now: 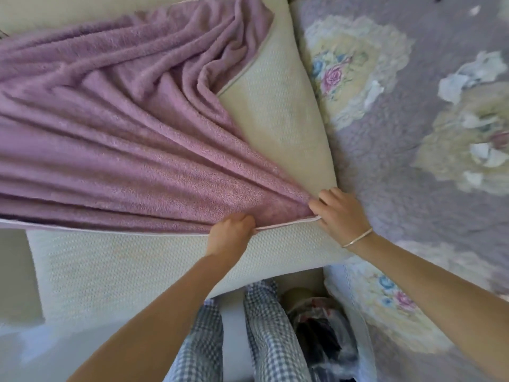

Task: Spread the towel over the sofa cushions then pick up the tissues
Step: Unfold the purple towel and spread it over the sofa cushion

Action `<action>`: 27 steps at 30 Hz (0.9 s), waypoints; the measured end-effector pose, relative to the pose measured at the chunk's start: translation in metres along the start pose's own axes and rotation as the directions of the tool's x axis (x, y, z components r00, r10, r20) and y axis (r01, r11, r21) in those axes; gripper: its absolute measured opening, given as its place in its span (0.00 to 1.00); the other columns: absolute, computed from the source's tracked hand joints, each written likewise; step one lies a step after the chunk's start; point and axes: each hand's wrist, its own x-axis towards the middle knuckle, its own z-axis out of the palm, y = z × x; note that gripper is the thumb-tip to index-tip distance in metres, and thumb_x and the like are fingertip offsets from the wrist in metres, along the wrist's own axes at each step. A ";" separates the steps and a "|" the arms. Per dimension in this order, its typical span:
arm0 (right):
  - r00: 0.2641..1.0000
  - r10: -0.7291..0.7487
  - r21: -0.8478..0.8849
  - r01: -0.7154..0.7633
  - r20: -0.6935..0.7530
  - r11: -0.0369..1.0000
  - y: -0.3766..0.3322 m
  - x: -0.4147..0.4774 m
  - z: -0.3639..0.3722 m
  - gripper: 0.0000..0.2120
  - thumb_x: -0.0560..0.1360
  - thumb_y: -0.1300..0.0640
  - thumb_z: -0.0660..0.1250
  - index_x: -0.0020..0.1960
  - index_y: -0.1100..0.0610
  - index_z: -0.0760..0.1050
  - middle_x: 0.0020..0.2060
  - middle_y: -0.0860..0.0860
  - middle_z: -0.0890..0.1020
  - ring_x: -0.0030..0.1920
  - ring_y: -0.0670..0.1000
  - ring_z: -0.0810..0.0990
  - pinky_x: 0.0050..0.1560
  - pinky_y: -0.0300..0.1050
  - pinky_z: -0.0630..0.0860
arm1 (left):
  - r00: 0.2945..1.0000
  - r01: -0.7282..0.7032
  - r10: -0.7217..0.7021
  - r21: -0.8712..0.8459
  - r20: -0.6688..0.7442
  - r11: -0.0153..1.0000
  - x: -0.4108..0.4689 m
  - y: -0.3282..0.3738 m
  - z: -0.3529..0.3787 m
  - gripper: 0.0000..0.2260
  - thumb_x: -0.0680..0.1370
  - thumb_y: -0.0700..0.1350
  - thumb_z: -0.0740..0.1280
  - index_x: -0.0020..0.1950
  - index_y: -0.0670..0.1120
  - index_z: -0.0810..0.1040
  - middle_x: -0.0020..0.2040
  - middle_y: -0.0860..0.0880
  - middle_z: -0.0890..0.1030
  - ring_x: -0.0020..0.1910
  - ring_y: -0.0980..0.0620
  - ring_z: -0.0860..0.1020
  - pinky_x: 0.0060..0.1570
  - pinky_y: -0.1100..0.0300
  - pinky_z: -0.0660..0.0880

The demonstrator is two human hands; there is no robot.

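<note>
Towel [115, 128]: purple terry, lying rumpled in long folds across the cream sofa cushion [275, 122], bunched toward its near right corner; pale hem runs along the near edge. Left hand [231, 235]: fingers closed in a fist on the towel's near hem. Right hand [340, 213]: fingers curled, pinching the towel's corner at the cushion's corner; thin bracelet [358, 237] on the wrist. Tissues [468, 75]: white crumpled pieces, scattered well apart from the towel on the grey floral cover [385, 150] to the right, several more [484, 155] lower down. Checked trousers [264, 340] at bottom centre; a plastic bag [322, 334] just beside them
</note>
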 end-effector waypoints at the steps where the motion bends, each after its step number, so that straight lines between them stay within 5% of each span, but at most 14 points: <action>1: 1.000 -0.002 0.003 0.002 -0.008 1.000 0.005 -0.005 0.000 0.14 0.45 0.72 0.77 0.26 0.62 0.76 0.22 0.56 0.76 0.23 0.54 0.76 0.21 0.37 0.69 | 1.000 -0.013 0.013 0.006 0.005 1.000 0.001 0.006 0.003 0.09 0.79 0.46 0.60 0.51 0.44 0.77 0.48 0.47 0.79 0.48 0.47 0.77 0.39 0.57 0.72; 16: 0.980 0.160 -0.001 -0.161 0.116 0.987 0.099 -0.115 -0.003 0.20 0.40 0.69 0.81 0.27 0.64 0.75 0.25 0.57 0.78 0.25 0.56 0.79 0.19 0.40 0.73 | 0.954 -0.241 0.245 -0.049 0.171 0.969 0.010 0.136 0.049 0.11 0.80 0.46 0.58 0.54 0.43 0.76 0.52 0.45 0.78 0.51 0.45 0.76 0.41 0.54 0.72; 23: 0.955 0.248 -0.037 -0.245 0.162 0.969 0.088 -0.123 0.026 0.19 0.39 0.70 0.79 0.25 0.62 0.76 0.23 0.55 0.78 0.24 0.55 0.79 0.19 0.37 0.71 | 0.945 -0.213 0.196 0.038 0.263 0.976 0.006 0.141 0.070 0.10 0.79 0.46 0.59 0.54 0.42 0.75 0.53 0.46 0.77 0.54 0.47 0.75 0.45 0.54 0.74; 25: 0.935 0.294 -0.084 -0.283 0.197 0.956 0.080 -0.120 0.039 0.17 0.45 0.69 0.79 0.31 0.63 0.79 0.28 0.57 0.81 0.31 0.56 0.81 0.26 0.41 0.77 | 0.948 -0.225 0.208 0.041 0.243 0.974 0.003 0.138 0.068 0.07 0.76 0.44 0.65 0.49 0.42 0.77 0.48 0.45 0.79 0.49 0.47 0.77 0.39 0.57 0.75; 27: 0.902 0.339 -0.125 -0.316 0.267 0.940 0.071 -0.119 0.050 0.15 0.60 0.62 0.76 0.45 0.63 0.79 0.43 0.58 0.82 0.46 0.57 0.81 0.41 0.45 0.79 | 0.930 -0.321 0.295 0.095 0.221 0.942 0.000 0.133 0.065 0.09 0.62 0.42 0.78 0.37 0.44 0.80 0.35 0.49 0.81 0.36 0.51 0.80 0.27 0.64 0.74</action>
